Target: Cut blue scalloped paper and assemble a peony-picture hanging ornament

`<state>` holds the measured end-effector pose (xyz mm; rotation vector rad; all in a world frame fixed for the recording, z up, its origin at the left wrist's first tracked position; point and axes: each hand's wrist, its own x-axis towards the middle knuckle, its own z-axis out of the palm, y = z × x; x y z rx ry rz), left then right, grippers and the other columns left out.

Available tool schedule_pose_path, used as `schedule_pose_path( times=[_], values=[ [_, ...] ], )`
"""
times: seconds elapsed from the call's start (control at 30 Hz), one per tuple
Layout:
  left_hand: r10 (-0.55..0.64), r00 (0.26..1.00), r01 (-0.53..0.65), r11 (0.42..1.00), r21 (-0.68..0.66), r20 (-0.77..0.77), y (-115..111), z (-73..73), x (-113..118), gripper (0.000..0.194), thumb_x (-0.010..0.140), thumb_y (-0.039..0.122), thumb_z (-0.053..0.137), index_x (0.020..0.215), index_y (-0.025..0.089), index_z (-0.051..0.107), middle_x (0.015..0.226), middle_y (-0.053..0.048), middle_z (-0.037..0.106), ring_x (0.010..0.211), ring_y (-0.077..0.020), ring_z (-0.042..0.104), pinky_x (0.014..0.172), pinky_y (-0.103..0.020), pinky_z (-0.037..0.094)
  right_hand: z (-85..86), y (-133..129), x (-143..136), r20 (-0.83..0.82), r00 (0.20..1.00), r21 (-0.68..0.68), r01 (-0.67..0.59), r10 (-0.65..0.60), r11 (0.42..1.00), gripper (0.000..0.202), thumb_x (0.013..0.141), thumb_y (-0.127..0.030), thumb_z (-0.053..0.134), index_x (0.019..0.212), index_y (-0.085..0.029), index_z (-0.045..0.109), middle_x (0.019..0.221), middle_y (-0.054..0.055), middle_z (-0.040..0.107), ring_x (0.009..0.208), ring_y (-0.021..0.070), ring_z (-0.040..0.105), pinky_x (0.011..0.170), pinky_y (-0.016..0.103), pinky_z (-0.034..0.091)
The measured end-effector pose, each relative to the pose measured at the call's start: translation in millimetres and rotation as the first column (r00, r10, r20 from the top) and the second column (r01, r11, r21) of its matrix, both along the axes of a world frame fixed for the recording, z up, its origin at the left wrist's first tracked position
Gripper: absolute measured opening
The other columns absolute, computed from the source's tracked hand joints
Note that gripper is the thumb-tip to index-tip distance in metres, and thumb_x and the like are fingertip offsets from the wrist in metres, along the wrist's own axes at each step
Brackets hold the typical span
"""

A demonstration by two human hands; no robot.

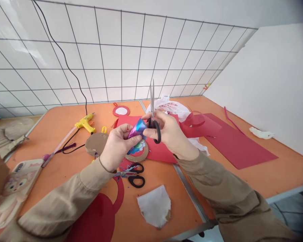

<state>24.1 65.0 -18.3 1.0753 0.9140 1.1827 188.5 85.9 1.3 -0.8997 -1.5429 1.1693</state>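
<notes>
My left hand [118,144] pinches a folded piece of shiny purple and blue foil [137,129]. The fingertips of my right hand [166,132] touch the foil's other side. That hand also holds black-handled scissors [152,101], their blades pointing up and slightly apart. Beneath the foil lies a cardboard ring [143,154] with blue and green petal shapes inside. A second pair of scissors [136,175] rests on the table just below, among small blue scraps.
On the orange table [126,210] are a yellow glue gun [85,123], a cardboard disc [96,144], red sheets [239,146], a white scrap [155,205], a plastic bag [175,108] and a phone [20,188]. A tiled wall [111,57] stands behind.
</notes>
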Motion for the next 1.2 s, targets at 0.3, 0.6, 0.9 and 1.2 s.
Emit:
schedule_pose_path(
  times=[0.3,0.6,0.9,1.2],
  values=[
    [-0.140,0.965,0.161,0.983,0.082,-0.220,-6,21.0,-7,0.035,0.071,0.047,0.078,0.072,0.015,0.061,0.066,-0.001,0.062,0.059,-0.0121,0.057,0.053,-0.024,0.046,-4.1,0,0,0.043,0.999,0.019,0.025,-0.025,1.000,0.032,0.066,-0.020,0.077,0.092,-0.022,0.058,0.073,-0.002,0.065,0.059,0.0131,0.059,0.053,0.026,0.050],
    [-0.040,0.986,0.056,0.994,0.095,-0.163,-4,9.2,-5,0.029,0.071,0.037,0.079,0.066,0.014,0.062,0.057,0.000,0.063,0.048,-0.0095,0.054,0.045,-0.021,0.043,-1.2,-2,1,0.027,1.000,0.009,-0.004,0.003,1.000,0.032,0.067,-0.021,0.076,0.094,-0.020,0.058,0.066,-0.005,0.058,0.055,0.0102,0.052,0.049,0.023,0.043],
    [-0.052,0.998,0.054,0.998,0.043,-0.034,0,8.3,-5,0.031,0.065,0.036,0.084,0.065,0.013,0.064,0.057,0.001,0.063,0.049,-0.0082,0.056,0.049,-0.019,0.046,-4.2,0,1,-0.002,1.000,0.017,-0.013,0.013,1.000,0.031,0.069,-0.020,0.074,0.096,-0.020,0.058,0.066,-0.006,0.057,0.054,0.0088,0.051,0.049,0.022,0.042],
    [0.024,0.976,-0.002,0.995,0.102,-0.217,-5,16.0,-8,0.019,0.069,0.027,0.081,0.071,0.011,0.070,0.066,-0.002,0.070,0.057,-0.0084,0.060,0.054,-0.017,0.049,-1.5,-3,-2,0.079,0.997,0.119,0.007,-0.016,0.993,0.027,0.066,-0.017,0.073,0.087,-0.020,0.056,0.070,-0.003,0.059,0.063,0.0120,0.057,0.061,0.027,0.049]
  ],
)
